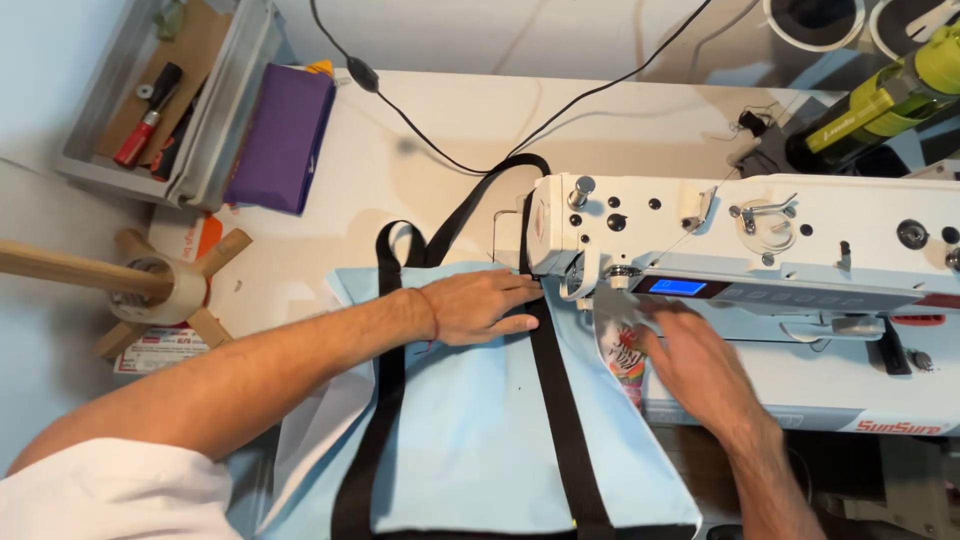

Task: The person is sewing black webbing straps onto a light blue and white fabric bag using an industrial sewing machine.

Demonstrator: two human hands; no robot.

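White tabletop (440,130); hands, left (478,307) and right (700,372), spread flat on pale-blue fabric (470,420), black webbing (560,400)

My right hand (690,365) is blurred, so I cannot tell how its fingers lie on the light blue fabric (470,430). The sewing machine (740,250) head hides the needle and the spot where the black strap (560,400) runs under it. My left hand (480,305) covers part of the fabric beneath it. The fabric and straps are cut off by the bottom edge, and the machine by the right edge. The green bottle (890,100) is cropped at the top right corner.
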